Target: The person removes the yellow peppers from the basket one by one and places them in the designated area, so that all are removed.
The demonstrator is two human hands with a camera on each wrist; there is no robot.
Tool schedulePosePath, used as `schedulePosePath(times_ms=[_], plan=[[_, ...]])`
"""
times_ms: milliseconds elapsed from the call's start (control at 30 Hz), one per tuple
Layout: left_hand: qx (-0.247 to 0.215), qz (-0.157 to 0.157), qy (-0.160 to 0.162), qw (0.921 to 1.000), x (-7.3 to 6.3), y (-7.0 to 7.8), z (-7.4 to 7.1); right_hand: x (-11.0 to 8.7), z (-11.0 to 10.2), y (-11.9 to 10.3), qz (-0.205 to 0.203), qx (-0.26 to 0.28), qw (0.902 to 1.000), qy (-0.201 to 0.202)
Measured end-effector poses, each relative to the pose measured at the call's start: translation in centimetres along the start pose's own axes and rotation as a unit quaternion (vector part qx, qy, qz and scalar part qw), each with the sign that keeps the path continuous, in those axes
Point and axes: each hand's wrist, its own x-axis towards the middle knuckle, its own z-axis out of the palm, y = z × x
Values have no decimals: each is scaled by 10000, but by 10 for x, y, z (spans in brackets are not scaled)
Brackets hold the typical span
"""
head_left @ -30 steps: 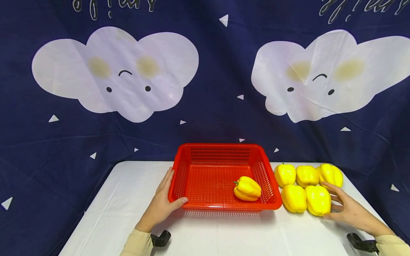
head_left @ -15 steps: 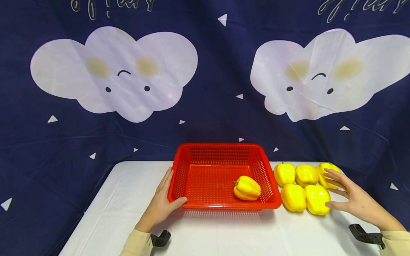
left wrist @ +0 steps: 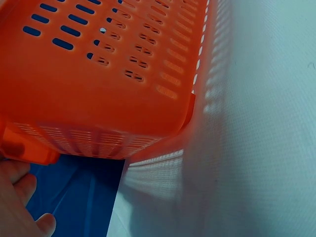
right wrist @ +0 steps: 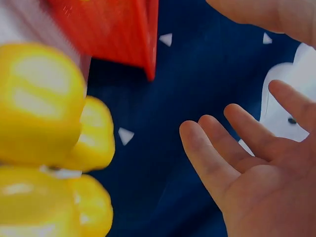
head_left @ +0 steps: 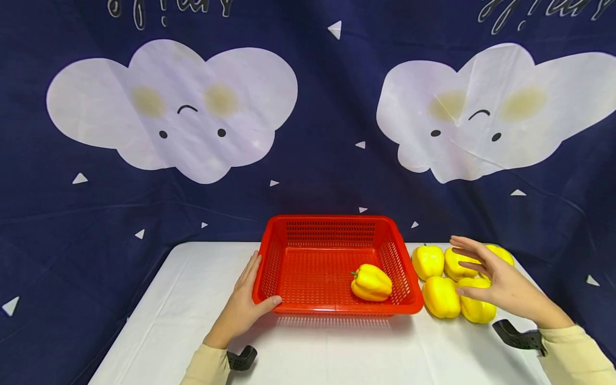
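A red perforated plastic basket (head_left: pixel 332 309) stands at the back of the table, with one yellow bell pepper (head_left: pixel 371 283) lying in its right part. My left hand (head_left: pixel 245 305) rests along the basket's left side, fingers straight and thumb at the front rim. Over the yellow bell peppers (head_left: pixel 441 297) to the right of the basket hovers my right hand (head_left: pixel 498 283), fingers spread and nothing between them. It partly hides several of those peppers in the head view. In the right wrist view the spread right hand (right wrist: pixel 256 168) appears apart from the blurred peppers (right wrist: pixel 37 103).
A white cloth covers the table (head_left: pixel 337 353). Behind it hangs a dark blue curtain (head_left: pixel 332 160) with printed clouds and small triangles. Black camera mounts (head_left: pixel 518 336) sit at the wrists.
My right hand first drew back to the right from the front-right pepper, then moved left over the pepper group. My left hand, the basket and the peppers stay in place.
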Motion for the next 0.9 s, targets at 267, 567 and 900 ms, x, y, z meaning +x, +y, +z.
schedulePosePath(times_ms=[267, 567, 900], plan=[[26, -22, 0, 10000, 0, 0, 0, 27, 16, -21, -270, 83, 9996, -23], [20, -58, 13, 10000, -1, 1, 0, 55, 32, -41, -266, 201, 9987, -395], [-7, -97, -16, 10000, 0, 1, 0, 78, 50, -44, -339, 185, 9965, -746]])
